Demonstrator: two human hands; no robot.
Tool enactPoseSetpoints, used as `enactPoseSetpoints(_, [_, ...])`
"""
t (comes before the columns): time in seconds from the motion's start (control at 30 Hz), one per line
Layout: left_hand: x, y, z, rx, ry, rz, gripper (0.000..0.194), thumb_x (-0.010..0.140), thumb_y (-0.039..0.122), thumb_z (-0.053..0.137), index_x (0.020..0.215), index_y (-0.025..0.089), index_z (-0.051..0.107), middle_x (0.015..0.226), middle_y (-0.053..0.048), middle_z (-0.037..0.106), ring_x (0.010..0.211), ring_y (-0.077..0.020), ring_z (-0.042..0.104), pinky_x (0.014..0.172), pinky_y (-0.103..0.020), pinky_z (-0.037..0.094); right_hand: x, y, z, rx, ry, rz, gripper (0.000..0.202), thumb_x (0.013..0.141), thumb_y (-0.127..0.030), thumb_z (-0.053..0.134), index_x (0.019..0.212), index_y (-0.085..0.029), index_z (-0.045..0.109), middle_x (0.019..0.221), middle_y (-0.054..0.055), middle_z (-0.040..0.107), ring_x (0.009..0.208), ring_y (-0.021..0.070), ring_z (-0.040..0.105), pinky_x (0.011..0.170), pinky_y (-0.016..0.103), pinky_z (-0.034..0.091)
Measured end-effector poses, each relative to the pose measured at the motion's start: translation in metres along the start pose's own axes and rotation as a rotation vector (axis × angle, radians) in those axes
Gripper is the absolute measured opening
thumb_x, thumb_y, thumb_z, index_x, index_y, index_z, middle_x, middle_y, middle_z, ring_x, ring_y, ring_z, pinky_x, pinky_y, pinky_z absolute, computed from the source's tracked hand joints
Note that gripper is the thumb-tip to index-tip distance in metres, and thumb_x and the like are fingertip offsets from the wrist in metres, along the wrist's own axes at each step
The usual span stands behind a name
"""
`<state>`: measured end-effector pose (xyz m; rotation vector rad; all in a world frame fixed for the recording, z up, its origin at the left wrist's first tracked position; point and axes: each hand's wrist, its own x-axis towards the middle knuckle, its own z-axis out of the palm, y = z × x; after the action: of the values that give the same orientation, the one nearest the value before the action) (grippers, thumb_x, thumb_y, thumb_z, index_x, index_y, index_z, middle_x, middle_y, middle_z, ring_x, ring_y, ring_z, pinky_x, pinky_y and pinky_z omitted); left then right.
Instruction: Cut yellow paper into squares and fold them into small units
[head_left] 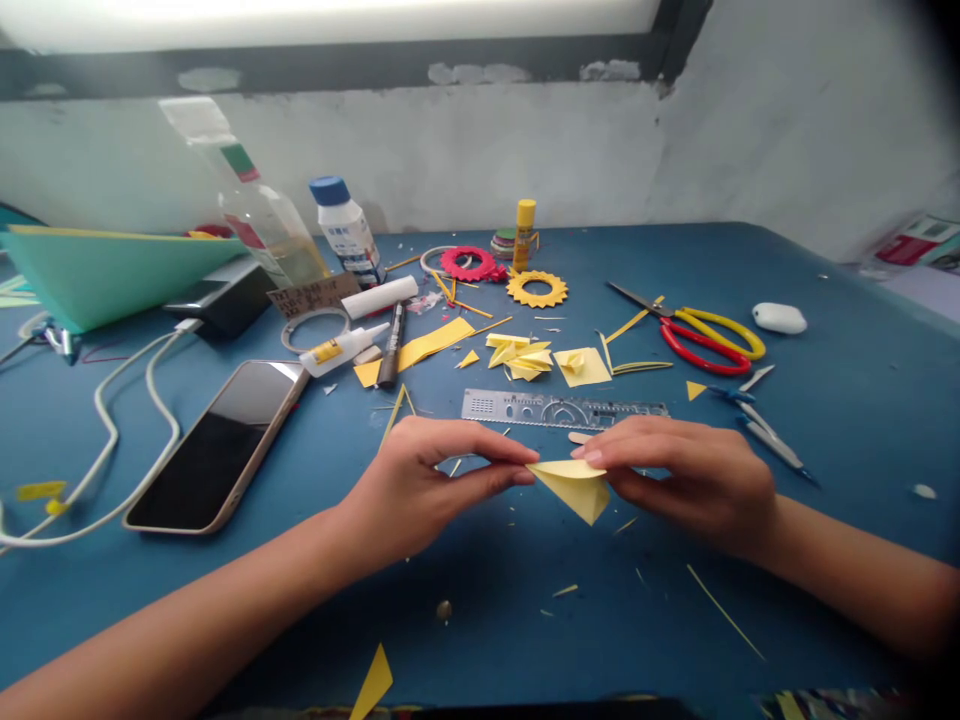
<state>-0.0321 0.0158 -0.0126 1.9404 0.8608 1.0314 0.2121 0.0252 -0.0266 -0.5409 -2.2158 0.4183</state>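
Between my two hands, above the blue table (480,610), is a folded piece of pale yellow paper (581,490) with a point hanging down. My left hand (442,470) pinches its left corner between thumb and fingers. On the other side, my right hand (690,475) grips the right corner, thumb and fingertips pressed together. Just beyond the hands lies a clear plastic ruler (562,408). Behind it are several folded yellow paper pieces (521,357) and a yellow square (583,368) with a small folded piece on top.
Scissors (697,330) with red and yellow handles and a white case (780,318) lie at the right. A phone (217,445), white cable (161,430), glue bottle (345,350) and marker (392,345) occupy the left. A glue stick (523,235), white bottle (346,230) and glass bottle (262,215) stand behind.
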Motion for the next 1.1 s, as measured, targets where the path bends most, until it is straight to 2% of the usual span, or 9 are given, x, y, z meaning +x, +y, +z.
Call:
enactPoseSetpoints(0.43, [0.0, 0.004, -0.002, -0.039, -0.038, -0.055, 0.015, 0.077, 0.011, 0.069, 0.087, 0.021, 0.075, 0.076, 0.0, 0.074, 0.068, -0.0139, 0.066, 0.063, -0.023, 0.053, 0.002, -0.003, -0.002, 0.034, -0.01, 0.049, 0.021, 0.085, -0.008, 0.055, 0.097, -0.022, 0.064, 0.087, 0.004, 0.073, 0.08, 0.0131, 0.07, 0.073, 0.022, 0.057])
enactPoseSetpoints(0.67, [-0.002, 0.004, -0.001, -0.023, -0.036, -0.066, 0.015, 0.078, 0.012, 0.068, 0.087, 0.021, 0.075, 0.074, 0.0, 0.074, 0.064, -0.0128, 0.065, 0.06, -0.022, 0.052, 0.001, -0.006, 0.005, 0.038, 0.043, 0.104, 0.014, 0.08, -0.011, 0.063, 0.092, -0.019, 0.065, 0.08, 0.003, 0.072, 0.074, 0.0122, 0.068, 0.071, 0.019, 0.055])
enactPoseSetpoints(0.77, [-0.002, 0.003, 0.0, 0.0, -0.027, -0.069, 0.014, 0.078, 0.013, 0.069, 0.087, 0.021, 0.075, 0.074, 0.0, 0.073, 0.063, -0.0119, 0.064, 0.059, -0.021, 0.052, 0.004, -0.009, 0.007, 0.082, 0.053, 0.206, 0.008, 0.081, -0.012, 0.062, 0.084, -0.019, 0.067, 0.075, 0.001, 0.072, 0.069, 0.011, 0.067, 0.066, 0.018, 0.054])
enactPoseSetpoints(0.93, [-0.002, 0.003, 0.001, 0.011, -0.018, -0.047, 0.013, 0.077, 0.014, 0.07, 0.088, 0.021, 0.075, 0.073, 0.0, 0.073, 0.062, -0.0114, 0.064, 0.059, -0.02, 0.052, 0.008, -0.014, 0.007, 0.213, 0.03, 0.52, 0.009, 0.082, -0.025, 0.063, 0.079, -0.02, 0.069, 0.071, 0.001, 0.071, 0.061, 0.0122, 0.066, 0.053, 0.018, 0.053])
enactPoseSetpoints(1.0, [-0.002, 0.004, 0.001, 0.018, -0.014, -0.056, 0.012, 0.077, 0.015, 0.07, 0.087, 0.021, 0.075, 0.073, 0.0, 0.073, 0.062, -0.0116, 0.064, 0.059, -0.02, 0.052, 0.008, -0.014, 0.008, 0.25, 0.034, 0.559, 0.009, 0.082, -0.026, 0.064, 0.079, -0.02, 0.07, 0.07, 0.001, 0.071, 0.06, 0.0122, 0.066, 0.051, 0.018, 0.052])
enactPoseSetpoints(1.1, [-0.003, 0.006, 0.001, 0.01, -0.012, -0.079, 0.011, 0.077, 0.016, 0.07, 0.085, 0.02, 0.075, 0.073, 0.0, 0.073, 0.061, -0.0113, 0.064, 0.059, -0.019, 0.052, 0.007, -0.015, 0.008, 0.209, 0.071, 0.51, 0.005, 0.08, -0.023, 0.065, 0.078, -0.021, 0.07, 0.07, 0.0, 0.072, 0.061, 0.0116, 0.066, 0.054, 0.017, 0.053])
